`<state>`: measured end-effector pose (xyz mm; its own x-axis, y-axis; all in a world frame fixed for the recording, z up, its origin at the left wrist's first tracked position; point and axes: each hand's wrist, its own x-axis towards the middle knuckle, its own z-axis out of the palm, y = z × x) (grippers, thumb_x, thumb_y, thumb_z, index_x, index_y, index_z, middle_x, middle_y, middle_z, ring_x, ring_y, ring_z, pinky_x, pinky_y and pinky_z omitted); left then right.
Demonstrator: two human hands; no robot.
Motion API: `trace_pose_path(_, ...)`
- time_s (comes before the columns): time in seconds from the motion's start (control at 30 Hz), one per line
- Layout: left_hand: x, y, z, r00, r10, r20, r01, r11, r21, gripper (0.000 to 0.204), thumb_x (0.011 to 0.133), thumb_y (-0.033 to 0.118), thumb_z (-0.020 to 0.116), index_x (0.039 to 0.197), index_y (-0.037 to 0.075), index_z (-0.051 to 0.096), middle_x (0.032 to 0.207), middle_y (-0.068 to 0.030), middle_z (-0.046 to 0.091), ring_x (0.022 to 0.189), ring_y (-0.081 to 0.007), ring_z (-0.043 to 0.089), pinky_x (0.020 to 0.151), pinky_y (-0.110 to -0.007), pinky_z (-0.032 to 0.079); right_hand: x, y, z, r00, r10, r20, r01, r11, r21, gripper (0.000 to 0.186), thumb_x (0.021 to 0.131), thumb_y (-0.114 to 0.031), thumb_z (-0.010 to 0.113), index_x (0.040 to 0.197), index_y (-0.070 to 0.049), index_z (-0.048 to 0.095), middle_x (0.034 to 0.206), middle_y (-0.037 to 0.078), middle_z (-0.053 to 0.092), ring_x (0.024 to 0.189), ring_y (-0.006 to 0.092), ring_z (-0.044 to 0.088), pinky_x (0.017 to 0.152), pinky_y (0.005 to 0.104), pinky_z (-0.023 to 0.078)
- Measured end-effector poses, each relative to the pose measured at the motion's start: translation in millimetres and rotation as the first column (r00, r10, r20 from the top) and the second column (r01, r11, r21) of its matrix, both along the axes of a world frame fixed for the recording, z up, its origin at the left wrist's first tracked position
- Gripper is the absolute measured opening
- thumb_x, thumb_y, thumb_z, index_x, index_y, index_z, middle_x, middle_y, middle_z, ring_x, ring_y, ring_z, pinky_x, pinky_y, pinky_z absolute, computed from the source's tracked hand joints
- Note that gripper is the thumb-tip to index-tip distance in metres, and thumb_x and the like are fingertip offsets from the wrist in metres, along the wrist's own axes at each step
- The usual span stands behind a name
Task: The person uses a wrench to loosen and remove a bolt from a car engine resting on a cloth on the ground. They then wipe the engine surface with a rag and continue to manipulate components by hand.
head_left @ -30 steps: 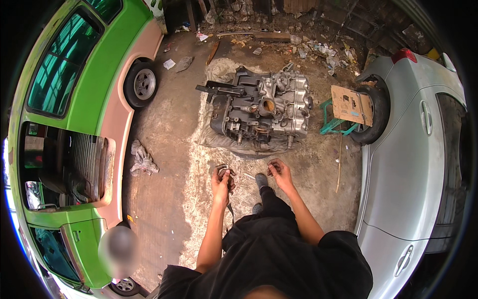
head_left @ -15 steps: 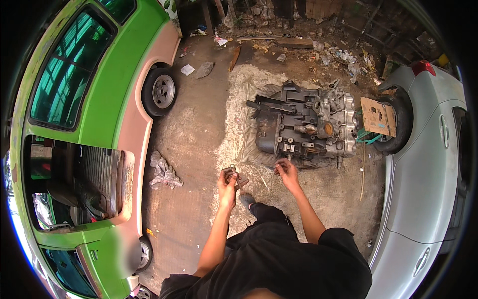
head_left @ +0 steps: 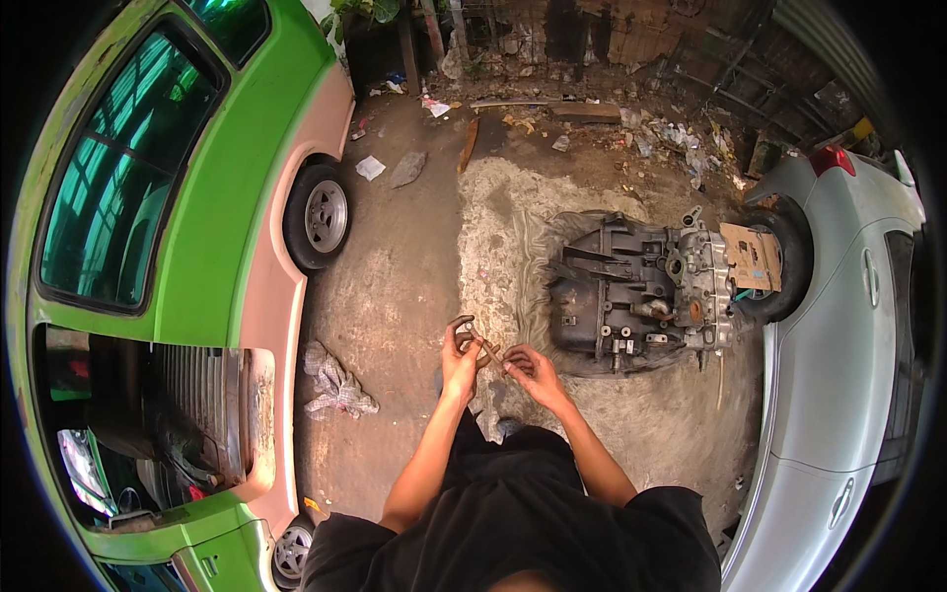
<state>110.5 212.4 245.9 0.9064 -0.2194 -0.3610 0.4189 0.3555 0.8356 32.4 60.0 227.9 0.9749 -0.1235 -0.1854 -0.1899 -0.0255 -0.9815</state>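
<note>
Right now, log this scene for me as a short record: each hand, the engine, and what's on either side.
Left hand: gripping a small brown part
Right hand: fingertips at the part's lower end; contact unclear
Engine: on a greyish sheet, ahead and right of the hands
Left side: green and pink van; crumpled cloth on the ground beside it
Right side: silver car; cardboard piece near its tyre

soft daylight spreads over the ground [head_left: 390, 257], while the back wall [head_left: 631, 59] sits dimmer. pale sheen lies along the silver car [head_left: 843, 395]. straight edges bow toward a black rim; detail at the fingers [head_left: 457, 326] looks soft.
</note>
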Motion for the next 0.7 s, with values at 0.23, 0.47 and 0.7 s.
trace_pose_path(0.23,97.8,19.3,14.4,0.977,-0.211,-0.037,0.211,0.978,-0.002,0.042,0.093,-0.004,0.059,0.13,0.013,0.048,0.101,-0.0057,0.057,0.092,-0.0188,0.064,0.076,-0.034,0.059,69.7,47.6,29.0,0.979,-0.203,0.03,0.202,0.979,0.04,0.029,0.089,-0.016,0.073,0.11,-0.002,0.058,0.091,0.004,0.063,0.082,0.0118,0.061,0.071,0.0286,0.049)
trace_pose_path(0.47,174.9,32.1,35.7,0.81,-0.557,0.182,0.538,0.83,0.146,0.033,0.089,-0.008,0.064,0.116,0.002,0.048,0.098,-0.0075,0.06,0.092,-0.0178,0.064,0.076,-0.031,0.059,115.7,87.0,63.6,0.901,-0.432,0.036,0.432,0.887,-0.165,0.026,0.093,-0.024,0.069,0.106,-0.003,0.061,0.069,0.002,0.051,0.062,0.0088,0.045,0.056,0.0292,0.038)
trace_pose_path(0.7,223.7,8.2,38.9,0.633,-0.745,0.209,0.733,0.664,0.145,0.02,0.092,0.002,0.066,0.107,-0.005,0.056,0.088,-0.0121,0.066,0.078,-0.0173,0.066,0.073,-0.032,0.057,133.3,86.8,66.4,0.766,-0.637,-0.089,0.611,0.764,-0.208,0.024,0.094,-0.028,0.066,0.1,-0.004,0.068,0.064,0.002,0.049,0.059,0.0109,0.043,0.058,0.0309,0.037)
